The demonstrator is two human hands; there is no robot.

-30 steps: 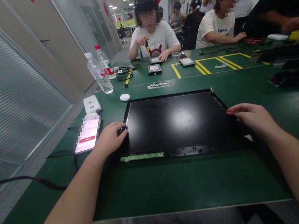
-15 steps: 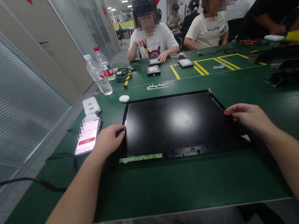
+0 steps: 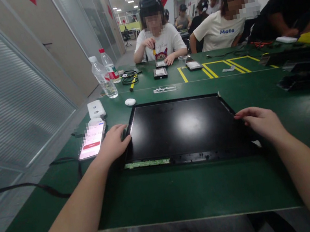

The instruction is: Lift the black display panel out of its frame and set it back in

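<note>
A black display panel [image 3: 183, 127] lies face up on the green table, its glossy screen reflecting a ceiling light. Along its near edge, a green circuit strip [image 3: 147, 163] shows at the left of a dark bar. My left hand [image 3: 116, 142] grips the panel's left side, thumb on the rim and fingers along the outer edge. On the opposite side, my right hand [image 3: 260, 121] pinches the right rim between thumb and fingers. The undersides of the panel and some fingertips are hidden.
Left of the panel lie a lit phone [image 3: 92, 141], a white power bank [image 3: 96, 109] and a white earbud case [image 3: 130, 102]. Two water bottles [image 3: 104, 79] stand behind. Across the table a person handles hard drives [image 3: 160, 73]. Dark parts [image 3: 301, 76] lie at the right.
My left fingers have shifted slightly outward along the panel's left edge. The panel stays in place on the table. A person at the back right has leaned further right.
</note>
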